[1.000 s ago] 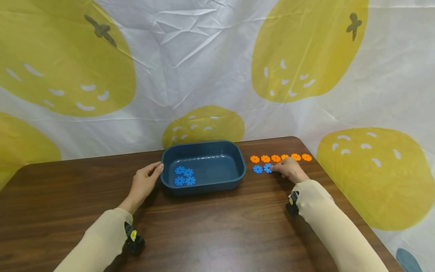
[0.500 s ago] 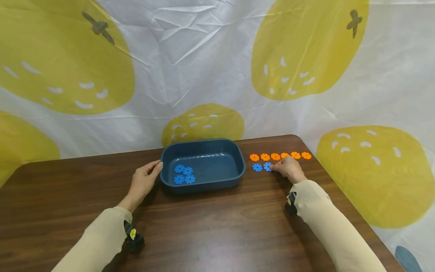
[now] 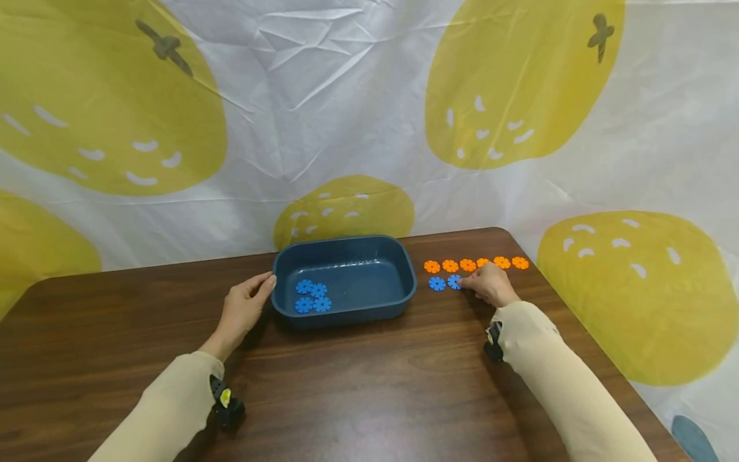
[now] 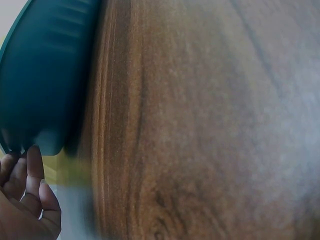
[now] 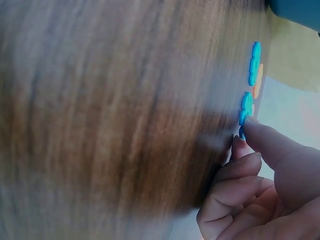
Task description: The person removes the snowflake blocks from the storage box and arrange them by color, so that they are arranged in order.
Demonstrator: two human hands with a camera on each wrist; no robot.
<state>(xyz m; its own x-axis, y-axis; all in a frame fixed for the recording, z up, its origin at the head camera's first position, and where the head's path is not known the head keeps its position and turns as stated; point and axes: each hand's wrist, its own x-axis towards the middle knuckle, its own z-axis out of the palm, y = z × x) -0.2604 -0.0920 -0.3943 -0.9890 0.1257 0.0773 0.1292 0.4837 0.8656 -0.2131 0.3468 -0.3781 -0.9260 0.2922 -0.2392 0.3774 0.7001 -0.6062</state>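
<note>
In the head view, my left hand (image 3: 241,313) holds the left rim of a dark blue plastic basin (image 3: 360,283) by thumb and fingers. The left wrist view has its fingertips (image 4: 34,152) against the end of the basin's wall. Several blue notched plastic discs (image 3: 304,305) lie at the left inside it. To the right of the basin, my right hand (image 3: 489,285) pinches the right edge of a blue notched disc (image 3: 453,282), which lies at the table. Another blue disc (image 3: 437,283) lies just left of that one. Curled fingers hide part of the pinched disc in the right wrist view.
Behind the blue pair runs a row of several orange notched discs (image 3: 450,265), one partly covered by the right hand. Everything stands on a brown wooden table (image 3: 369,385). A white cloth with yellow fruit shapes (image 3: 346,215) hangs right behind its far edge.
The head view has shifted very slightly, so everything sits a little higher in it. Both hands keep their places at the basin rim and the blue disc.
</note>
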